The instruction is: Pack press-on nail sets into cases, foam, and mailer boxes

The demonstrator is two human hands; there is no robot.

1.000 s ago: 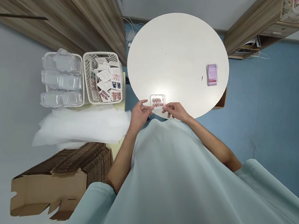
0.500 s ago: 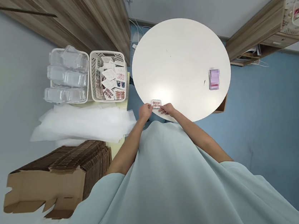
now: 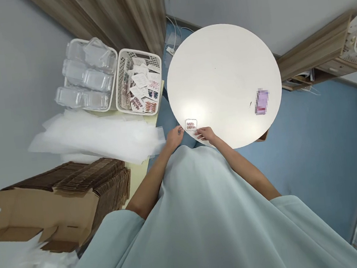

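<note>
A small clear flat case of pink press-on nails [image 3: 191, 125], set in rows, is at the near left edge of the round white table [image 3: 222, 68]. My right hand [image 3: 205, 134] has its thumb and fingertips at the case's lower right corner, pinching it there. Whether the case rests on the tabletop or is slightly raised, I cannot tell. My left hand [image 3: 175, 137] is just left of the case at the table's rim, apart from it, its thumb and forefinger curved with a gap between them.
On the left stand a white basket [image 3: 119, 98] of carded nail sets and another basket [image 3: 113, 89] with clear plastic trays [image 3: 76, 72]. White packing sheets [image 3: 98, 136] and folded cardboard boxes [image 3: 54, 208] lie nearer. A blurred purple item [image 3: 261, 101] is at the table's right.
My left hand has come off the case, leaving a gap. My right hand stays at its corner. The whole view has shifted and turned slightly.
</note>
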